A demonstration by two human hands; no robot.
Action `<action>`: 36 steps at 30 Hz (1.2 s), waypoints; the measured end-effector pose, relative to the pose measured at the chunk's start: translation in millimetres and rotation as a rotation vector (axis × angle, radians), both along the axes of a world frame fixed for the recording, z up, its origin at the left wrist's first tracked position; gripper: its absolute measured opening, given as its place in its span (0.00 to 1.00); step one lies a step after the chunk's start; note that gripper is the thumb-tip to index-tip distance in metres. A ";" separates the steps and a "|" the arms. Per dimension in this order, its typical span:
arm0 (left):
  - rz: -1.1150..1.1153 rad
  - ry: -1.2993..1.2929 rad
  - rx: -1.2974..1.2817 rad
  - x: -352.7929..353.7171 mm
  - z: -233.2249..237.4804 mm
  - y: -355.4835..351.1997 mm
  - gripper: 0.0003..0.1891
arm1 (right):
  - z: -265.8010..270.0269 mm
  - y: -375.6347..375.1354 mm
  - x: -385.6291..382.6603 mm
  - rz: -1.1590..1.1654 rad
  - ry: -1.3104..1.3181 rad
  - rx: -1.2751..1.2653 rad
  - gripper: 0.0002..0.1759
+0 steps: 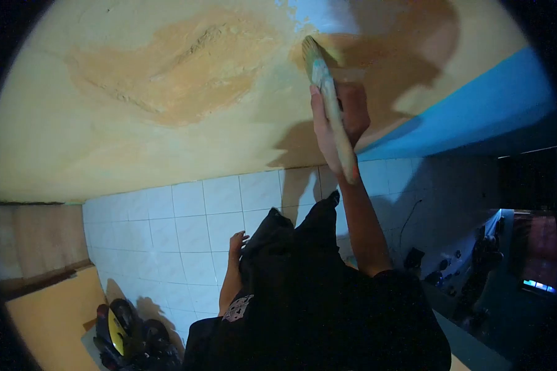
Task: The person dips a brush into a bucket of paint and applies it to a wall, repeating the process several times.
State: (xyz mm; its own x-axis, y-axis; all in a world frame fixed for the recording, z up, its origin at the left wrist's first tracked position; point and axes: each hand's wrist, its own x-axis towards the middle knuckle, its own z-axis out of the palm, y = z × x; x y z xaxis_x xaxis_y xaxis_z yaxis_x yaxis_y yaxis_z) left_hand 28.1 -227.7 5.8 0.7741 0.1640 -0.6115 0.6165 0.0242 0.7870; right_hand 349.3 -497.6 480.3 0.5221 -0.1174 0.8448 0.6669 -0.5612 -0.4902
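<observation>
My right hand (353, 111) is closed around the long wooden handle of a paintbrush (321, 74). The brush points up the wall (229, 145), its bristles at the edge of an orange-brown patch near a bluish-white area. Smears of light paint mark the brush near its bristles. Whether the bristle tips press on the wall is hard to tell. Low at my side hangs my left hand (237, 240), small in the view, with fingers partly apart and nothing visible in it. A rough, orange-brown patch (185, 68) with raised, broken plaster lies left of the brush.
White floor tiles (223, 198) run along the wall's foot. To the right is a blue wall section (470, 105). Dark objects with a yellow piece (115, 331) sit at lower left, beside a tan panel (56, 315). Dim clutter (476, 266) stands at far right.
</observation>
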 end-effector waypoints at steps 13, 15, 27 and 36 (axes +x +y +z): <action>-0.606 -0.374 0.637 -14.6 -31.6 28.5 0.14 | -8.3 -5.2 -8.3 -0.067 -0.073 0.086 0.10; -0.427 -0.260 0.475 -9.3 -25.0 22.5 0.16 | -42.0 -8.3 -1.2 -0.024 0.011 0.018 0.10; -0.307 -0.212 0.183 -4.9 -2.6 20.4 0.17 | -29.3 -11.0 -0.8 -0.107 -0.023 0.036 0.10; -0.348 -0.196 0.255 -9.3 -3.2 21.8 0.16 | -3.1 -15.9 -16.7 -0.111 -0.028 0.111 0.09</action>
State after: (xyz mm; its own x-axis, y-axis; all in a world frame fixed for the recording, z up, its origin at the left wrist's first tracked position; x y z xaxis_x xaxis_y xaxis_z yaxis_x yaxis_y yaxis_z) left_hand 18.8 -206.0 2.7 0.9065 0.0005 -0.4221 0.3928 -0.3668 0.8433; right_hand 332.6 -513.5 477.2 0.4770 -0.2667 0.8375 0.6181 -0.5757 -0.5353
